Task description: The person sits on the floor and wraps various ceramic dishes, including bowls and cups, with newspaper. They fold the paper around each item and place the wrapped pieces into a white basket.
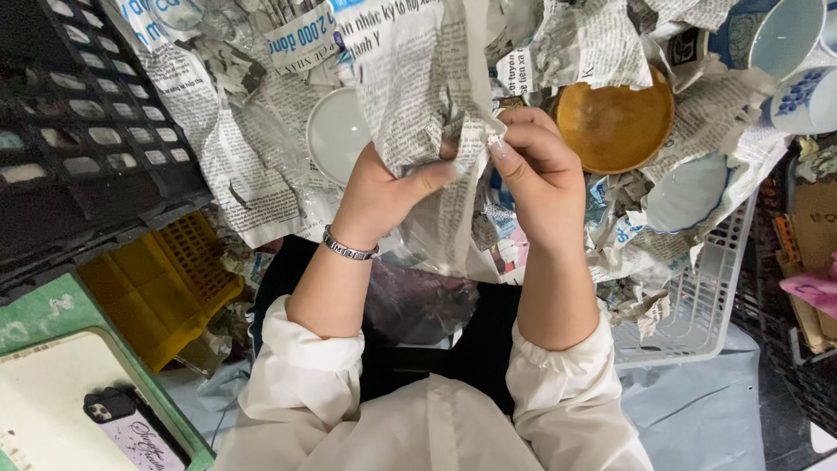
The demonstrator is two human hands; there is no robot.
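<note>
Centrally, a crumpled sheet of newspaper (427,105) is held up between both hands, hanging down over the lap. It is gripped by the left hand (384,192), whose thumb is pressed flat against the front of the paper while the other fingers are hidden behind the sheet. A metal bracelet (349,247) is worn on that wrist. The right edge of the sheet is pinched by the right hand (536,166), its fingers (510,139) curled and pressed together around a fold; whether something small is wrapped inside the fold cannot be told.

Just behind the held sheet, to its left, a white plate (336,131) is seen lying among more loose newspaper. To the right of the sheet, close beside the right hand, a brown round bowl (615,126) is set in paper, and further right a pale blue bowl (689,192) is half wrapped. Blue and white cups (785,35) are stacked further beyond, far right of the sheet. Below these, a white plastic basket (706,296) is placed, lined with paper scraps.

Far left of the sheet, a black crate (78,131) is seen, with a yellow plastic tray (161,283) beneath it. A phone (131,427) is laid on a green-edged board (52,384), lower left of the sheet.
</note>
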